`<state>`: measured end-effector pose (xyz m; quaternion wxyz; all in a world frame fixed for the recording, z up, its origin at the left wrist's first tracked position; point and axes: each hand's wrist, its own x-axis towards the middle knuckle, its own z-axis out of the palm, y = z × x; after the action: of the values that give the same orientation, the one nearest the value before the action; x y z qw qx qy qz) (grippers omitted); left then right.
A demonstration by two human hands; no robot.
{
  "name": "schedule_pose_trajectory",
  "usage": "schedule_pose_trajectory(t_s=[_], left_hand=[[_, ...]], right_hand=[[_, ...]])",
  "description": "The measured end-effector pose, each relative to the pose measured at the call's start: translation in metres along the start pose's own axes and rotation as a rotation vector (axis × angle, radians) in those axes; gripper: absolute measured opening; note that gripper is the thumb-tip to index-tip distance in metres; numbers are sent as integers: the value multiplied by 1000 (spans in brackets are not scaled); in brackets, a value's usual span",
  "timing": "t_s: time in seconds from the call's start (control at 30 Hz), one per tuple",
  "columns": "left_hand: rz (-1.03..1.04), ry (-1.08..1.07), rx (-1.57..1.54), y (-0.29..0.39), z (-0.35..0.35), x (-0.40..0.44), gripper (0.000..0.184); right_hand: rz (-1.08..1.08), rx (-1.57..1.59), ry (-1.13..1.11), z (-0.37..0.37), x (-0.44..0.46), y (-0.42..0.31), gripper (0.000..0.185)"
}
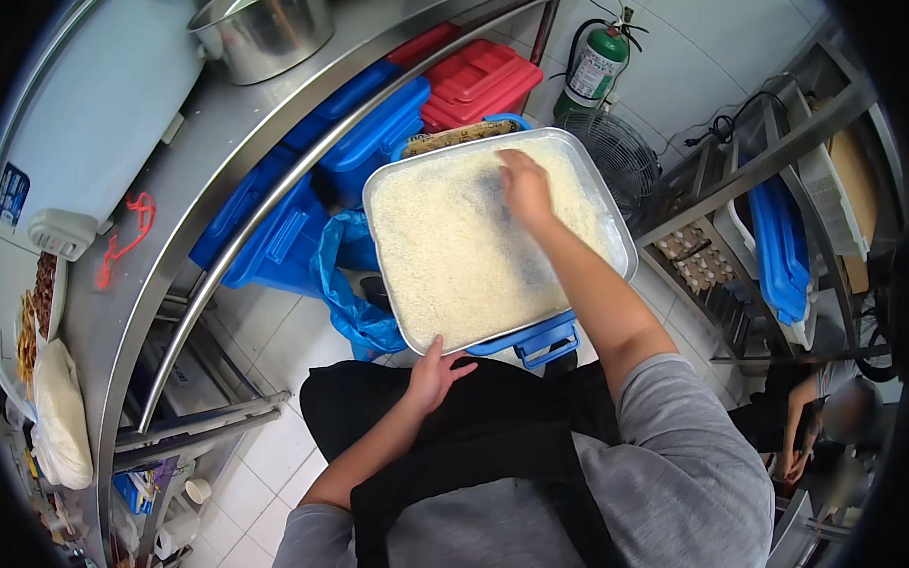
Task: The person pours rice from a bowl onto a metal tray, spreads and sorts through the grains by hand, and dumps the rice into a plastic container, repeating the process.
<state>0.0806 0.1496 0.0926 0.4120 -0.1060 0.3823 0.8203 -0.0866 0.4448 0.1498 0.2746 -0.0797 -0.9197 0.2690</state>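
Observation:
A metal tray (628,252) holds a layer of pale, grainy crumbs (446,244), thinner and showing grey metal near the middle right. My right hand (526,189) is over the crumbs at the tray's far part, its fingers stretched toward the upper left and seemingly touching them. At the near left corner, my left hand (431,378) has its thumb against the rim, with the other fingers spread just outside it. Under the tray, a blue container's handle (534,344) sticks out on the near side. Brown printed material (458,139) shows past the far edge.
A steel counter (167,214) with a rail runs along the left, bearing a pot (263,32). Below stand blue bins (380,131), a red bin (482,83) and a blue bag (344,300). A fan (614,154), extinguisher (594,69) and rack (742,209) stand right; another person (795,416) is lower right.

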Motion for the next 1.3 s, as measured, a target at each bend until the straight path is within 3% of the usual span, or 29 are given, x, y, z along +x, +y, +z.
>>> schedule_pose_trajectory(t_s=[0.07,0.13,0.27,0.43,0.5,0.57,0.6,0.8,0.93,1.07,1.3], left_hand=[[9,22,8,0,3,-2,50],[21,40,28,1,4,-2,50],[23,52,42,2,5,-3,50],[9,55,63,2,2,-1,49],[22,80,68,1,4,-3,46],[16,91,82,1,5,-3,46],[19,98,91,2,5,-4,46],[26,108,91,0,5,-3,45],[29,78,83,-1,3,-2,45],[23,85,82,0,4,-2,44],[10,82,71,3,2,-2,44]], right_hand=[[83,-133,-38,-8,-4,33,38],[119,-480,-193,-10,-6,46,56],[177,-469,-426,-2,2,45,61],[-17,-488,-538,6,-13,34,56],[17,-552,-479,0,-9,45,55],[260,-549,-351,-10,-3,59,54],[272,-538,-319,-11,-2,64,54],[46,-494,-487,-30,-42,58,54],[211,-534,-333,-50,-64,72,54],[69,-441,-517,-58,-95,42,53],[216,-503,-359,-86,-110,68,53]])
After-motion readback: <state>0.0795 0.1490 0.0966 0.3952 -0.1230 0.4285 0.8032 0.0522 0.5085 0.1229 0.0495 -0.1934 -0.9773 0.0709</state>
